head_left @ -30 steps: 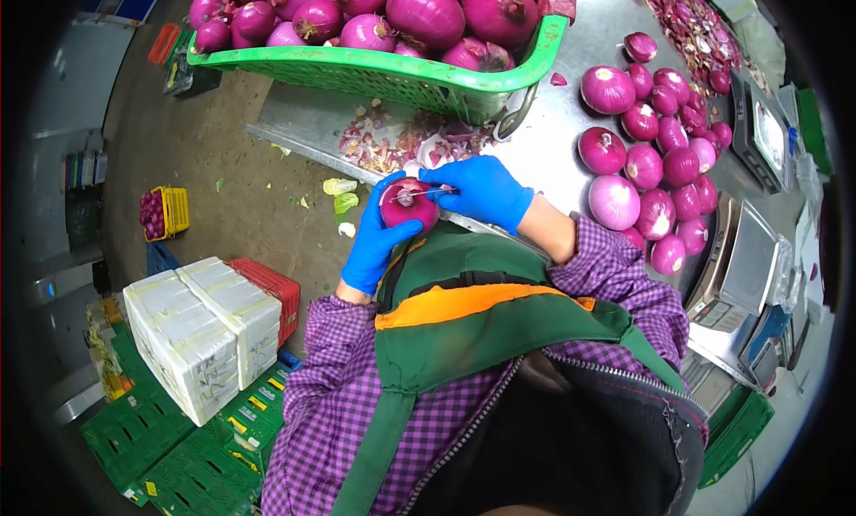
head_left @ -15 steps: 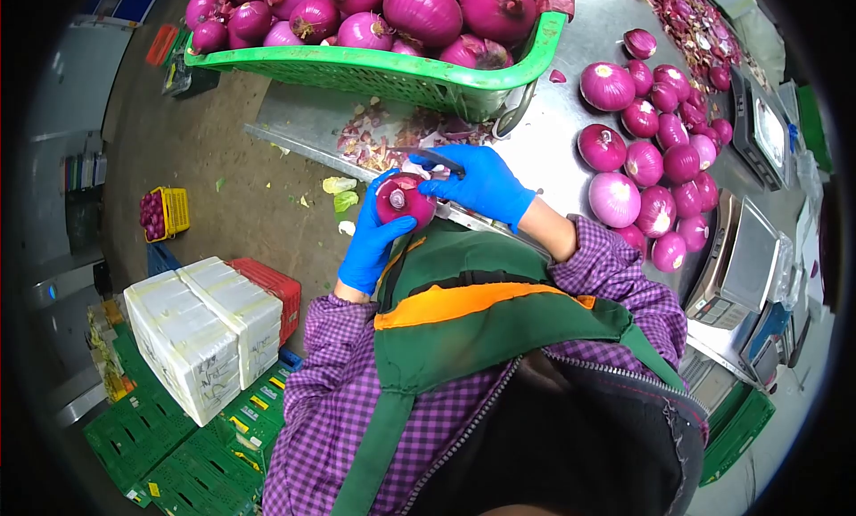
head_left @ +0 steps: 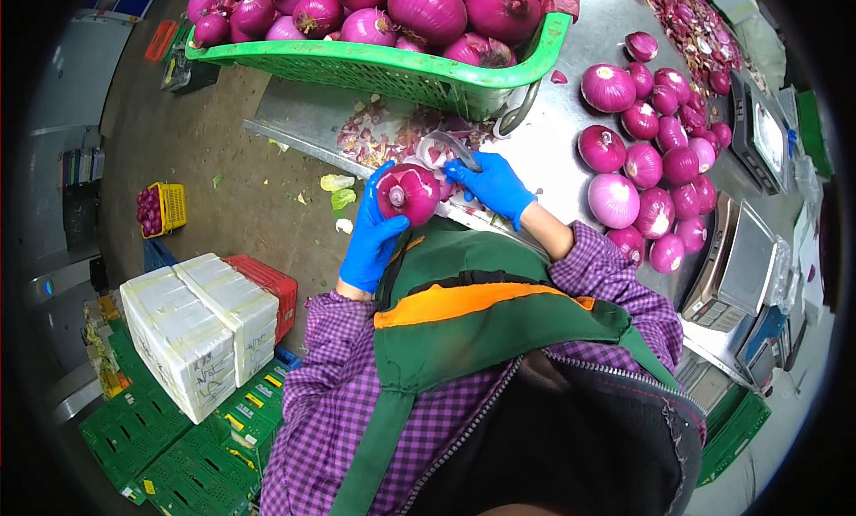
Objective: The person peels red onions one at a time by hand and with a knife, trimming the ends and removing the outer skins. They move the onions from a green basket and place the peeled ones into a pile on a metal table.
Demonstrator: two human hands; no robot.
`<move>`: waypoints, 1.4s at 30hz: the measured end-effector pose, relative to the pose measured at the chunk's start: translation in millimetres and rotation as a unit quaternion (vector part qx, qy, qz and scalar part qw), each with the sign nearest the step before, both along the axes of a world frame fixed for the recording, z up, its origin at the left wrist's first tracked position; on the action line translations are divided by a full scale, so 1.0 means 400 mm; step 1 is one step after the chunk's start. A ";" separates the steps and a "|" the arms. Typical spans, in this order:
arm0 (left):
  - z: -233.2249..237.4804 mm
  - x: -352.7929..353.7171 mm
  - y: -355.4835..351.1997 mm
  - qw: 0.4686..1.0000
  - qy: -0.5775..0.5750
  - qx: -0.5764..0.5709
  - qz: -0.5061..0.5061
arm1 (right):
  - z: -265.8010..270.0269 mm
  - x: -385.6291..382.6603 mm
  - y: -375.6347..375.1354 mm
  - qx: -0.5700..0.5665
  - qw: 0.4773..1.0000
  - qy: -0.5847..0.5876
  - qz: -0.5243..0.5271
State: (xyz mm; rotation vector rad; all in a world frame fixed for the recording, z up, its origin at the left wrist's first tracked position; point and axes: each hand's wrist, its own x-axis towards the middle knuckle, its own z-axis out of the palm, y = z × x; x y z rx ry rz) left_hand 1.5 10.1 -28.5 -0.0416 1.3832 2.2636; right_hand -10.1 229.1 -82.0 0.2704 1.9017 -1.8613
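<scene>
My left hand [head_left: 372, 235], in a blue glove, is closed around a red onion [head_left: 407, 193] with its root end facing up. Loose skin hangs at the onion's upper right side. My right hand [head_left: 496, 188], gloved in blue as well, grips a small knife [head_left: 460, 152] just to the right of the onion, apart from it. Pale, partly blurred onion skin [head_left: 434, 151] shows beside the blade. Beyond both hands, onion skin scraps [head_left: 383, 128] lie on the metal table [head_left: 294, 106].
A green basket [head_left: 392, 75] heaped with red onions stands on the table ahead. Several onions [head_left: 644, 163] sit to the right, near two scales [head_left: 727, 266] and a pile of skins [head_left: 691, 26]. White foam boxes [head_left: 192, 329] rest on green crates [head_left: 192, 471] at left.
My right hand has moved right, away from the onion, and the knife has swung with its blade angled upward. Pale skin now shows between them. My left hand keeps hold of the onion.
</scene>
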 end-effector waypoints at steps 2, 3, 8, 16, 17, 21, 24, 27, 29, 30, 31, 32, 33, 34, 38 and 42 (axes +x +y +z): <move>-0.009 0.000 0.000 1.000 -0.003 -0.014 -0.001 | 0.056 0.001 -0.014 -0.064 0.998 0.005 0.021; -0.014 0.000 0.000 1.000 -0.006 -0.028 -0.003 | 0.089 -0.002 -0.018 -0.128 0.991 0.011 0.040; -0.026 0.001 0.002 0.993 0.032 -0.116 -0.006 | 0.110 -0.018 -0.017 -0.050 0.990 0.036 0.130; -0.036 0.016 -0.001 0.985 0.051 -0.163 0.006 | 0.091 0.004 -0.031 0.097 0.961 0.219 0.140; -0.046 0.016 -0.005 0.983 0.060 -0.171 -0.002 | 0.085 0.007 -0.031 0.097 0.961 0.219 0.140; -0.043 0.016 0.003 0.980 0.083 -0.183 -0.004 | 0.107 0.003 -0.040 0.133 0.970 0.145 0.146; -0.090 0.011 -0.019 0.989 0.060 -0.133 0.012 | 0.052 -0.006 -0.038 0.069 0.982 0.143 0.101; -0.100 -0.002 -0.033 0.997 -0.022 0.028 0.070 | -0.011 -0.019 -0.037 -0.080 0.992 0.075 0.054; -0.119 -0.016 -0.047 0.993 -0.041 0.072 0.084 | -0.026 -0.037 -0.044 -0.027 0.994 0.102 0.031; -0.116 -0.020 -0.051 0.983 -0.097 0.130 0.088 | -0.003 -0.055 -0.049 0.021 0.998 0.058 0.033; -0.112 -0.026 -0.057 0.966 -0.152 0.188 0.090 | 0.020 -0.066 -0.053 0.019 0.997 0.064 0.039; -0.125 -0.032 -0.069 0.972 -0.145 0.164 0.090 | 0.047 -0.074 -0.051 0.008 0.997 0.059 0.059; -0.108 -0.040 -0.068 0.972 -0.140 0.166 0.095 | 0.081 -0.081 -0.055 -0.003 0.996 0.051 0.078; -0.092 -0.046 -0.066 0.992 -0.090 0.067 0.063 | 0.085 -0.093 -0.060 -0.007 0.986 0.129 0.106; -0.041 -0.057 -0.071 0.992 0.021 -0.125 -0.004 | 0.126 -0.135 -0.074 0.056 0.935 0.257 0.239; 0.005 -0.051 -0.075 0.974 0.087 -0.206 -0.038 | 0.179 -0.140 -0.075 0.118 0.899 0.261 0.332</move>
